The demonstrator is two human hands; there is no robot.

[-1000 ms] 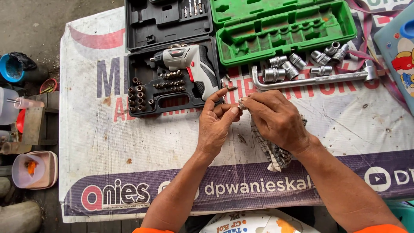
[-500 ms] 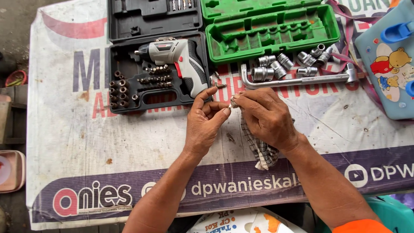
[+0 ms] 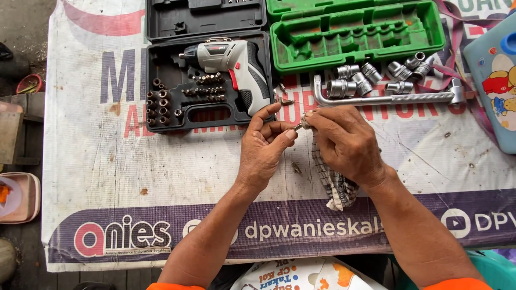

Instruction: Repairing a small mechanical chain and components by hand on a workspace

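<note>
My left hand (image 3: 264, 144) and my right hand (image 3: 344, 142) meet over the middle of the table. Between their fingertips they pinch a small metal part (image 3: 301, 125), a short bit or pin. My right hand also holds a checked grey cloth (image 3: 333, 185) that hangs down under the palm. Just beyond my hands lies an open black case (image 3: 161, 80) with a grey and white cordless screwdriver (image 3: 234, 67) and rows of small bits.
An open green plastic case (image 3: 355, 35) sits at the back right. Several chrome sockets (image 3: 371, 75) and an L-shaped wrench (image 3: 387, 98) lie in front of it. A blue container (image 3: 497, 80) stands at the right edge. A printed banner (image 3: 107, 177) covers the table.
The view has shifted a little. My hands stay together on the small metal part, with the fingers slightly rearranged.
</note>
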